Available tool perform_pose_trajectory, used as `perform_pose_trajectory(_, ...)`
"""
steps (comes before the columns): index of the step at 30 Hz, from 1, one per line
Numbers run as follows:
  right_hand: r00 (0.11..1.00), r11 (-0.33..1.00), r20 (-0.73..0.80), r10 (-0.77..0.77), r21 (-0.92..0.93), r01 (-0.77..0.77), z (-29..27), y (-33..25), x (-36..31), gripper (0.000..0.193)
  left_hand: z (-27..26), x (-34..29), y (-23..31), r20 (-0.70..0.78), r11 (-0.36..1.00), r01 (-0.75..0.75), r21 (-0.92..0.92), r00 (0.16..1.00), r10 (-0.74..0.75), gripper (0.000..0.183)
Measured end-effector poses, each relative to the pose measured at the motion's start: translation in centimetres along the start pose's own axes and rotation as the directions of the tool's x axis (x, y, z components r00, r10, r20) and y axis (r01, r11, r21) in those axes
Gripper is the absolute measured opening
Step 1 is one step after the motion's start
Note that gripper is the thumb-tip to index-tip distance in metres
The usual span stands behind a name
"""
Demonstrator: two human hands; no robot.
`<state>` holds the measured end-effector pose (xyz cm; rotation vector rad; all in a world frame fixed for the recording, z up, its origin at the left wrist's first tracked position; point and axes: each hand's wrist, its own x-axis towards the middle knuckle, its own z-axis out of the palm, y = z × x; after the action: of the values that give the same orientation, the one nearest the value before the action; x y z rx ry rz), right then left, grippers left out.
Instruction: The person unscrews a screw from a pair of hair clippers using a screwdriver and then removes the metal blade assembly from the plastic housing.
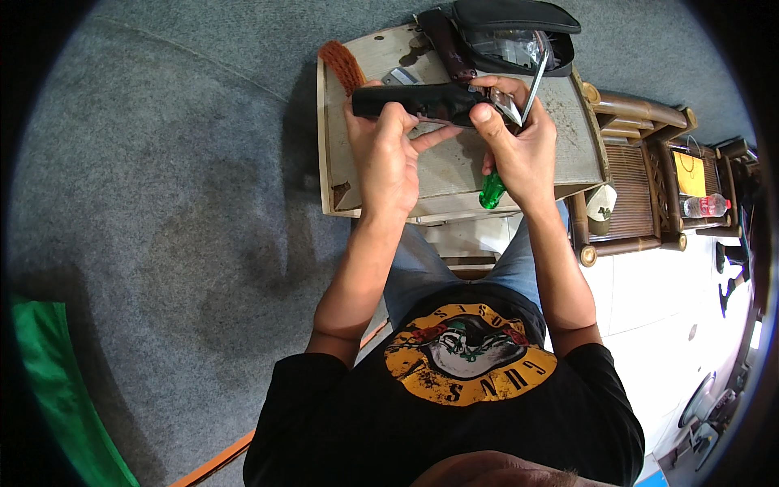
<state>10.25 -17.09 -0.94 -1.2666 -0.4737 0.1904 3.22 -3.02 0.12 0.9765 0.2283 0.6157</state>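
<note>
A black hair clipper (438, 101) lies crosswise between my hands above a small worn table. Around its left end and underside my left hand (388, 150) is closed. My right hand (519, 138) grips its other end, thumb on top. That same hand also holds a screwdriver with a green handle (492, 191), its metal shaft (535, 85) slanting up past the fingers. Beside my right fingertips shows a shiny piece at the clipper's end, too small to make out. A flat metal blade (401, 76) rests on the table just beyond the clipper.
On the tabletop (450, 162) a dark red clipper (446, 45) leans by an open black zip case (519, 61) with clear plastic inside. A rust-orange fibre bundle (342, 66) lies at the left corner. Bamboo seats (633, 187) at right hold a cap (600, 207) and bottle (706, 205).
</note>
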Motion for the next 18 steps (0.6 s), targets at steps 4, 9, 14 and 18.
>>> perform_pose_trajectory(4, 1.000, 1.000, 0.004, 0.025, 0.000, -0.025, -0.02, -0.11, 0.01, 0.051, -0.10, -0.09, -0.02, 0.021, 1.000, 0.000, -0.015, 1.000, 0.000, 0.036)
perform_pose_trajectory(9, 0.999, 1.000, 0.029, -0.029, 0.012, 0.029, -0.11, 0.22, -0.03, 0.052, 0.02, -0.07, 0.43, 0.036, 1.000, -0.015, -0.005, 0.999, 0.016, 0.033)
perform_pose_trajectory(14, 0.999, 1.000, 0.030, -0.026, 0.019, 0.025, -0.12, 0.09, -0.17, 0.052, -0.02, 0.07, 0.49, 0.059, 1.000, -0.001, -0.015, 0.998, 0.002, 0.030)
perform_pose_trajectory(18, 1.000, 1.000, 0.013, -0.023, -0.004, 0.023, -0.09, 0.11, -0.15, 0.051, 0.18, 0.26, 0.52, 0.063, 0.999, 0.022, -0.024, 0.998, -0.021, 0.025)
